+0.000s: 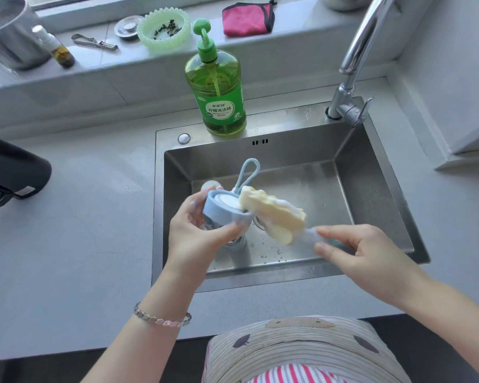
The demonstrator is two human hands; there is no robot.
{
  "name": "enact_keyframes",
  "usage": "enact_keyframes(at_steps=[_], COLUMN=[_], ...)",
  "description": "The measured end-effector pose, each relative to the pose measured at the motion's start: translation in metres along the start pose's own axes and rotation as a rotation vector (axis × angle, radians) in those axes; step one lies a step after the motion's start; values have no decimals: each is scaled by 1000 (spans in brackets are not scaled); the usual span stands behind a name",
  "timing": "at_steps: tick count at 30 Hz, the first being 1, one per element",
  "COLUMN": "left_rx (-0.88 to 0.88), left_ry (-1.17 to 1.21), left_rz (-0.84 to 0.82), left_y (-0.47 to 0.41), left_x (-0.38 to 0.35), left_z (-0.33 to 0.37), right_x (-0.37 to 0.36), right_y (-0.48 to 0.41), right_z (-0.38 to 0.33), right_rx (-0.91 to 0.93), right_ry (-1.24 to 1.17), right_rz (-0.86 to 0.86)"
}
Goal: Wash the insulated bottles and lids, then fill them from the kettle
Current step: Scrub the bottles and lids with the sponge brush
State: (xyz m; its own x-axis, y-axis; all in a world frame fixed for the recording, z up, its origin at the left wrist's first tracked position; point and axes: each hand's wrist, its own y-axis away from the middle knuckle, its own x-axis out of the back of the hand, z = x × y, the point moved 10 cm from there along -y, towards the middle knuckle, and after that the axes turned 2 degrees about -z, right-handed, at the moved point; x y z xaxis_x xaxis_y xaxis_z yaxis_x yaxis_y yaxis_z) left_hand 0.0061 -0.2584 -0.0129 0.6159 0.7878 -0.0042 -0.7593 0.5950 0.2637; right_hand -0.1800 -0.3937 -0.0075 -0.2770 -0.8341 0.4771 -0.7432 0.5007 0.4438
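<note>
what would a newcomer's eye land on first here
The two hands over the steel sink: the left hand grips a pale blue lid with a loop strap while the right hand holds a soapy yellow sponge brush against it. On the sink's back rim stands a bright green dish soap bottle, and a pink cloth lies on the sill.

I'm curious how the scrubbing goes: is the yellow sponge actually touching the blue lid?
Touching. The head view shows the end of the yellow sponge lying against the white inside of the blue lid, with no gap between them.
</note>
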Motion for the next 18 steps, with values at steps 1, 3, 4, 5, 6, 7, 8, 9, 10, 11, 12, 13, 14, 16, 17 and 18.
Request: enact_keyframes(at_steps=[1, 3, 4, 5, 6, 7, 8, 9, 10, 11, 12, 13, 14, 16, 17, 18], left_rx=[7, 9, -1, -15, -26, -33, -36, -36, -34, -34, -40, -48, -50, -38, -30, -22], left_ry=[-6, -23, -31, -43, -61, -85, -112, -138, -159, -176, -197, -224, -248, -262, -254, -239], left_rz=[8, 9, 1, -11, -20, -29, -41, -64, -95, -134, -173, -204, -216, -195, -174, -149], left_y=[0, 0, 0, 0, 0, 0, 0, 0, 1, 3, 6, 9, 12, 13, 12, 9], left_x=[0, -1, -2, -3, -4, -5, -6, -8, -11, -16, -21, -25, -27, -26, -24, -21], left_z=[-1, -1, 0, 2, 4, 5, 5, 5, 6, 6, 6, 6, 5, 2, 1, -1], right_x=[0, 0, 0, 1, 2, 4, 5, 4, 1, -3, -4, -3, 2, 10, 10, 7], right_y=[0, 2, 2, 2, 1, 1, 0, 1, 2, 4, 5, 3, -2, -10, -11, -11], right_z=[1, 0, 1, 2, 5, 7, 7, 7, 3, -1, -5, -5, -1, 5, 5, 4], right_rx=[-4, -4, -9, -16, -30, -40, -41, -28, -10, 1, 0, -2, -12, -48, -49, -46], right_ry=[3, 7, 7, 6, 0, -8, -12, -18, -24, -26, -32, -31, -15, 45, 67, 82], right_rz=[1, -5, -12, -19, -26, -29, -31, -42, -62, -83, -87, -71, -42, 2, 7, 0])
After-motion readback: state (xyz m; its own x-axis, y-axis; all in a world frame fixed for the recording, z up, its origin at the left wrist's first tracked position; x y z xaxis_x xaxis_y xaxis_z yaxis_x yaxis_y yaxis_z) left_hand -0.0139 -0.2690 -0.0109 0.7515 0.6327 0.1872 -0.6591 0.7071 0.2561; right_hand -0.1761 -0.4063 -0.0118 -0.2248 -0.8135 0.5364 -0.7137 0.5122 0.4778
